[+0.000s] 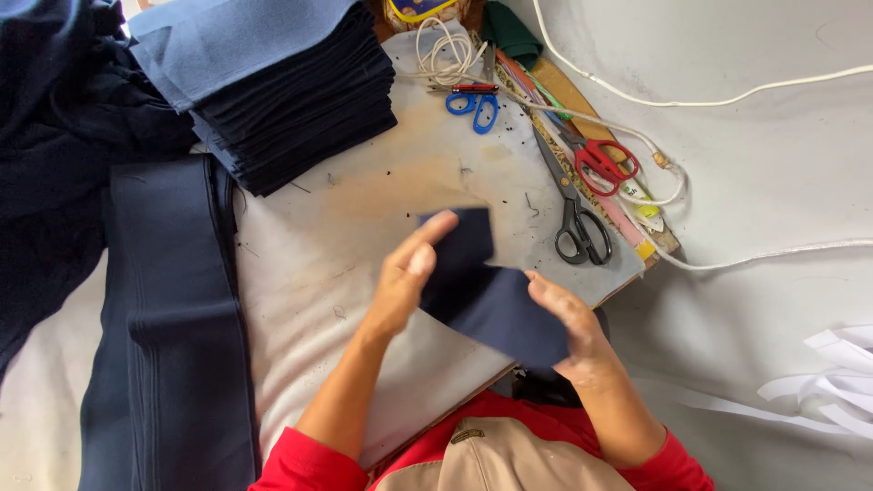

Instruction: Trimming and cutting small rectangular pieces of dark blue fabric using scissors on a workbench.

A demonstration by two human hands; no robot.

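Note:
A small piece of dark navy cloth [482, 291] is held above the white padded table [309, 273]. My left hand [405, 282] grips its left edge, fingers stretched up along the fabric. The lower right end of the piece is pinched by my right hand [573, 332]. Both of my arms wear red sleeves at the bottom of the view.
A tall stack of navy cut pieces [291, 91] sits at the back left. Folded navy fabric [173, 318] lies along the left. Black scissors [573, 218], red scissors [600, 164], blue scissors [473, 105] and white cords [727, 95] lie at the right.

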